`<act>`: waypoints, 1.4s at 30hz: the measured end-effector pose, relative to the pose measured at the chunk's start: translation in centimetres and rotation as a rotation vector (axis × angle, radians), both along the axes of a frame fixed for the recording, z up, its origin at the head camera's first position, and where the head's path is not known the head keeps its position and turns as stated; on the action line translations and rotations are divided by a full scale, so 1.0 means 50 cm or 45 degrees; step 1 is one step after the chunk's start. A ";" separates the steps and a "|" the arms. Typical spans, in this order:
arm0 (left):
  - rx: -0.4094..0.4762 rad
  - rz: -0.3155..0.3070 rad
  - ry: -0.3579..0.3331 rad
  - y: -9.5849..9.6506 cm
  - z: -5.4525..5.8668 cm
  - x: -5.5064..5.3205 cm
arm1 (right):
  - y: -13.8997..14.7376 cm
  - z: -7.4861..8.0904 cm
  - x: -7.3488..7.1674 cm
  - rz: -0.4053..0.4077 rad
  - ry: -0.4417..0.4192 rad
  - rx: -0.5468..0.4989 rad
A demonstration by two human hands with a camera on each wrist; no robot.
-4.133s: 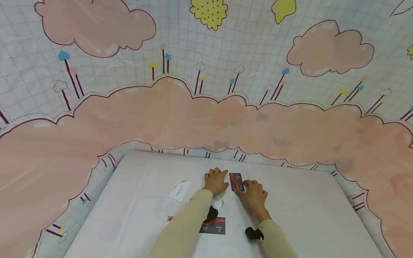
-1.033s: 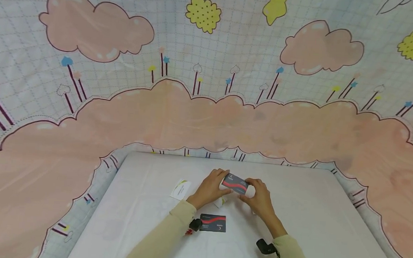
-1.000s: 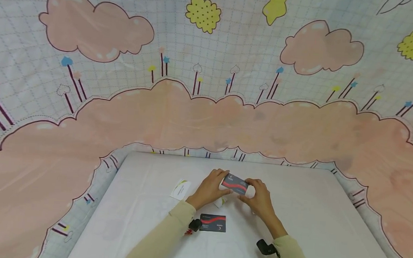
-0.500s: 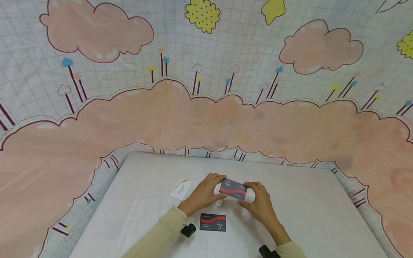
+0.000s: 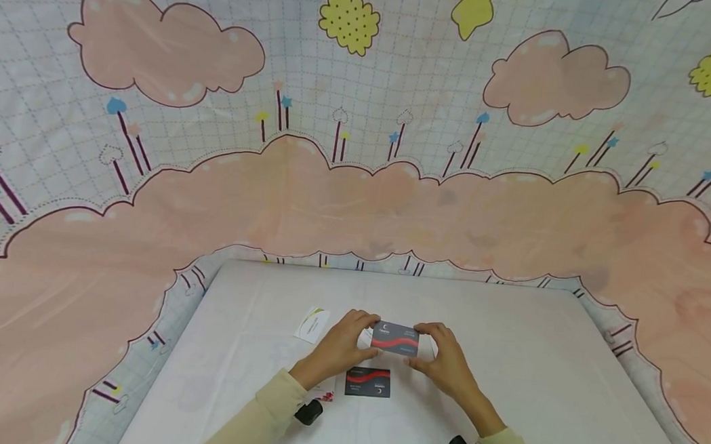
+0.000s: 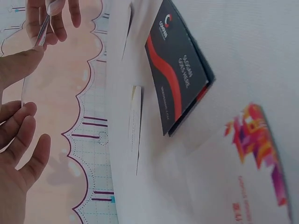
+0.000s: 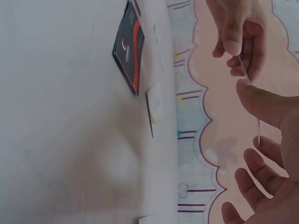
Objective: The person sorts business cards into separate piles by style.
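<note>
A dark grey business card with a red wave is held up off the table between both hands. My left hand pinches its left end between thumb and fingers; my right hand pinches the right end the same way. Both wrist views show this card edge-on. Just nearer to me, more dark business cards of the same design lie on the table, and the left wrist view shows them as a small stack. Behind the held card, a white card with a yellow-green corner is mostly hidden in the head view.
Left of my hands lies a white card with a green corner. A white card with an orange and purple pattern is near my left wrist. The white table meets a cloud-printed cloth at its far edge. Black cameras sit on the wrists.
Earlier the dark card was at the far side of the table, its long side pointing away. Both hands then held it up sideways; over the last second it came nearer to me and levelled.
</note>
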State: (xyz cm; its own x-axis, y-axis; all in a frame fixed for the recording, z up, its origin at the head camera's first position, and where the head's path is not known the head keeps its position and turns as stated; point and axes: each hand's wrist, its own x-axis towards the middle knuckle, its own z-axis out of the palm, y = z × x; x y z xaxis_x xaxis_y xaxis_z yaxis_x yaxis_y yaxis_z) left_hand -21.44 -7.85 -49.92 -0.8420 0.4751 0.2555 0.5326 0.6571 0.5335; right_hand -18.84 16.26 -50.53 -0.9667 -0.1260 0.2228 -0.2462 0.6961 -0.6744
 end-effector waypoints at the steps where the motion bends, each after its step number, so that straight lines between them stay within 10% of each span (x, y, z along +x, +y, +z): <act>1: 0.000 0.000 0.000 -0.003 0.000 0.004 | -0.001 -0.001 0.002 0.003 -0.011 -0.006; 29: -0.102 -0.008 0.113 -0.069 -0.045 0.065 | -0.024 -0.053 0.029 0.271 -0.062 0.030; 42: -0.225 -0.007 -0.003 -0.074 -0.070 0.069 | -0.030 -0.083 0.025 0.322 -0.040 0.148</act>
